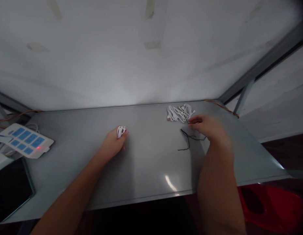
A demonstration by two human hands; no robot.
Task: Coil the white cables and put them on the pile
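My left hand point(114, 142) is closed around a small folded bundle of white cable point(121, 131), raised over the middle-left of the grey table. Its loops and a plug end show above the thumb. On the right, my right hand point(202, 124) has its thumb and fingers pinched together beside a pile of coiled white cables point(179, 113). A short dark bit shows at the fingertips, too small to tell what it is. Just below this hand lie several thin black ties point(189, 138), loosely spread on the tabletop.
A white power strip point(28, 140) with blue sockets and a red light lies at the left. Nearer the front left corner is a dark-screened tablet point(12, 187). The table point(151, 156) meets a white wall behind. A red stool point(276, 209) stands below the right front edge.
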